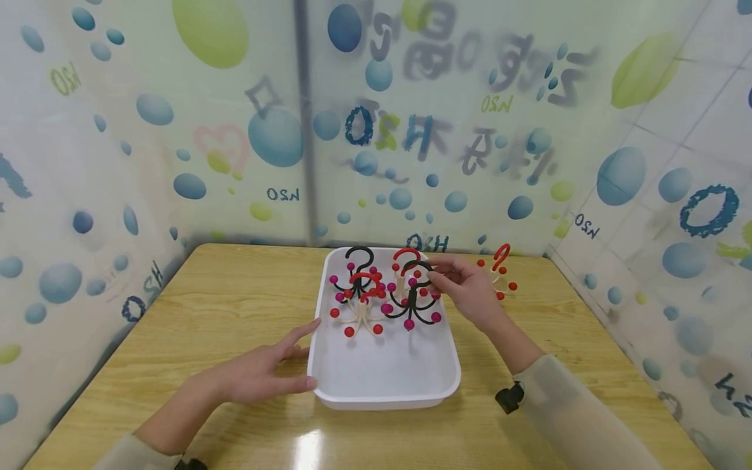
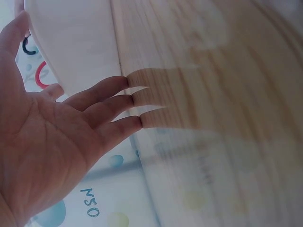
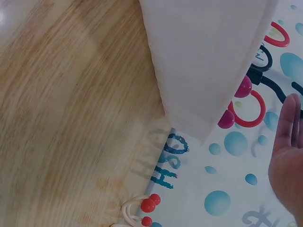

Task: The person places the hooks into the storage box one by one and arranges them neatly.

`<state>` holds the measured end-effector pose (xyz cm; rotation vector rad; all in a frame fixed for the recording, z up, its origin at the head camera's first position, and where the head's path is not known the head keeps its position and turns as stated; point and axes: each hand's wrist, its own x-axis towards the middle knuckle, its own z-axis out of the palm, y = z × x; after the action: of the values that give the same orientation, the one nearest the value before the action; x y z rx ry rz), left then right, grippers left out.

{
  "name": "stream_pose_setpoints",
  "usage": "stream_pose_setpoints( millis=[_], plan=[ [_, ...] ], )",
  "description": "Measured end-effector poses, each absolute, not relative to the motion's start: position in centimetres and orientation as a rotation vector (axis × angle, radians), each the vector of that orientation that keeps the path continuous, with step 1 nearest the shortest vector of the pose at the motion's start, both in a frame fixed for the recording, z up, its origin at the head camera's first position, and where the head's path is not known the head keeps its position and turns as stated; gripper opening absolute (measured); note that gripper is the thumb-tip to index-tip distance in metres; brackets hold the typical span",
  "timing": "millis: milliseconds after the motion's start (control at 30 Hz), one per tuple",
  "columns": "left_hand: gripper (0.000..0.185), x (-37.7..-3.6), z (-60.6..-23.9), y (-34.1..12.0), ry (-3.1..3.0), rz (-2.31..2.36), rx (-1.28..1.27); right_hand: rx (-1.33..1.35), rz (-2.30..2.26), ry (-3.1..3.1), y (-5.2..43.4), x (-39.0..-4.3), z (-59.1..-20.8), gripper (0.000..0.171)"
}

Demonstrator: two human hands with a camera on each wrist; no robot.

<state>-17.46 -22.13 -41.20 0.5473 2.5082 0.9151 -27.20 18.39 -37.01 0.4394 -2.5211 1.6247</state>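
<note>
A white tray (image 1: 382, 372) stands on the table, holding several multi-armed hook hangers with ball tips. My right hand (image 1: 470, 287) pinches the curved top of a black hook hanger (image 1: 412, 300) with magenta balls, which is upright over the tray's right side. Left of it in the tray is a cream hanger (image 1: 362, 316) with a red hook and red balls; another black one (image 1: 358, 261) and another red-hooked one (image 1: 407, 253) are behind. My left hand (image 1: 258, 375) touches the tray's left rim, fingers extended; in the left wrist view, three fingertips (image 2: 135, 100) rest at the tabletop beside the tray wall.
One more cream hanger with a red hook (image 1: 501, 258) and red balls is on the wooden table (image 1: 223, 294), right of the tray near the back edge. Patterned walls (image 1: 411, 183) enclose the table at the back and both sides.
</note>
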Motion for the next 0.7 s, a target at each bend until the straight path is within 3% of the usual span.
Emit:
stream_pose_setpoints(
  millis=[700],
  plan=[
    [0.1,-17.5,-41.3,-22.1,2.504,0.908,0.527,0.462,1.64,-2.62,17.1,-27.5,-38.1,0.028]
  ],
)
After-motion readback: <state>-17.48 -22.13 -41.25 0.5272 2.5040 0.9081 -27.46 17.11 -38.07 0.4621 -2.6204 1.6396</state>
